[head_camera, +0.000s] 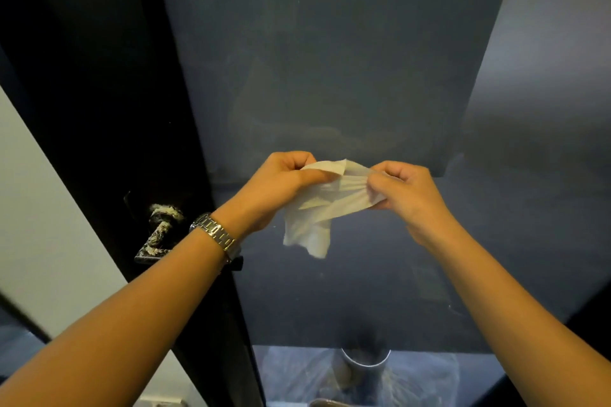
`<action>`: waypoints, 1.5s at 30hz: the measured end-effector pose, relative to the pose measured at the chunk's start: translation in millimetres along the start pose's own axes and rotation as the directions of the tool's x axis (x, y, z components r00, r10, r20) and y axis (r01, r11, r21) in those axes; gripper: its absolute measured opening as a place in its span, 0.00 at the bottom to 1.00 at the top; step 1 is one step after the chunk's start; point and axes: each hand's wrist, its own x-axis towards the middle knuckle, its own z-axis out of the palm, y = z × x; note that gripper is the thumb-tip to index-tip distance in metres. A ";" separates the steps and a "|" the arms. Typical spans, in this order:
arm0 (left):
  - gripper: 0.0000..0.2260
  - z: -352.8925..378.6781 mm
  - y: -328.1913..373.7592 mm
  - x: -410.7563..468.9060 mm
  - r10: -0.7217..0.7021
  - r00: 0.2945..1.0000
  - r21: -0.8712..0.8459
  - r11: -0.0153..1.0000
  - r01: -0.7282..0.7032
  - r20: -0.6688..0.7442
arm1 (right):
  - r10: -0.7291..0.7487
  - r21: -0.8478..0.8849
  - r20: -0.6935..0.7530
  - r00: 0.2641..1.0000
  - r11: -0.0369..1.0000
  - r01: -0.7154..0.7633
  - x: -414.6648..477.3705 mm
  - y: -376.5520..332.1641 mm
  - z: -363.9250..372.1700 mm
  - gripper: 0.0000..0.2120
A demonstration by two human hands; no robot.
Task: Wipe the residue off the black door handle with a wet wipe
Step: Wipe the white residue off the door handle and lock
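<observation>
A black door handle [158, 235] sticks out of the black door frame at the lower left, smeared with pale crusty residue; my left forearm covers its right end. A white wet wipe [325, 205] is stretched between both hands in front of the dark glass door panel, with one corner hanging down. My left hand [281, 185] pinches its left edge and wears a metal watch at the wrist. My right hand [408, 192] pinches its right edge. Both hands are up and to the right of the handle, apart from it.
The black door frame [109, 92] runs diagonally at the left, with a pale wall [39, 225] beside it. The dark glass panel [330, 59] fills the centre. Through the clear strip at the bottom I see a metal bin [365, 362] and floor.
</observation>
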 end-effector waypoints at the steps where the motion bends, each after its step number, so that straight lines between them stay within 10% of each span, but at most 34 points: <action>1: 0.15 -0.2 0.5 0.1 -0.003 1.000 -0.001 1.000 0.003 0.022 | 0.034 0.041 0.001 0.999 0.999 -0.034 0.3 -0.1 1.0 0.14; 7: 0.11 11.4 6.6 3.5 0.020 0.999 0.049 0.999 -0.018 -0.035 | 0.057 0.245 0.362 0.930 0.957 -0.154 -6.7 -5.9 9.7 0.14; 17: 0.18 -14.2 -0.2 -11.9 0.127 0.967 0.335 0.941 -0.048 -0.219 | 0.066 0.019 0.361 0.930 0.997 -0.077 -5.5 -4.3 22.4 0.04; 23: 0.25 -59.1 5.7 -22.1 -0.207 0.969 0.324 0.934 0.153 0.138 | 0.013 0.215 0.438 0.899 0.969 -0.118 -1.4 -9.9 39.9 0.08; 28: 0.07 -91.3 0.5 -25.8 -0.214 0.932 0.037 0.976 0.212 0.292 | 0.044 0.312 0.412 0.910 0.932 -0.186 3.5 -21.2 70.0 0.14; 34: 0.15 -115.5 -2.3 -28.2 0.013 0.997 -0.430 0.903 0.022 0.078 | -0.264 -0.017 0.263 0.928 0.961 0.278 4.7 -28.7 111.2 0.10; 39: 0.11 -131.1 -9.9 -38.6 0.211 0.956 0.039 0.977 -0.208 -0.202 | -0.698 -0.253 0.062 0.713 0.680 0.688 8.1 -50.4 136.8 0.21; 45: 0.09 -155.7 -21.3 -60.1 0.554 0.761 0.575 0.762 -0.299 -0.339 | -0.901 -0.425 0.240 0.361 0.237 0.874 24.2 -81.8 173.6 0.22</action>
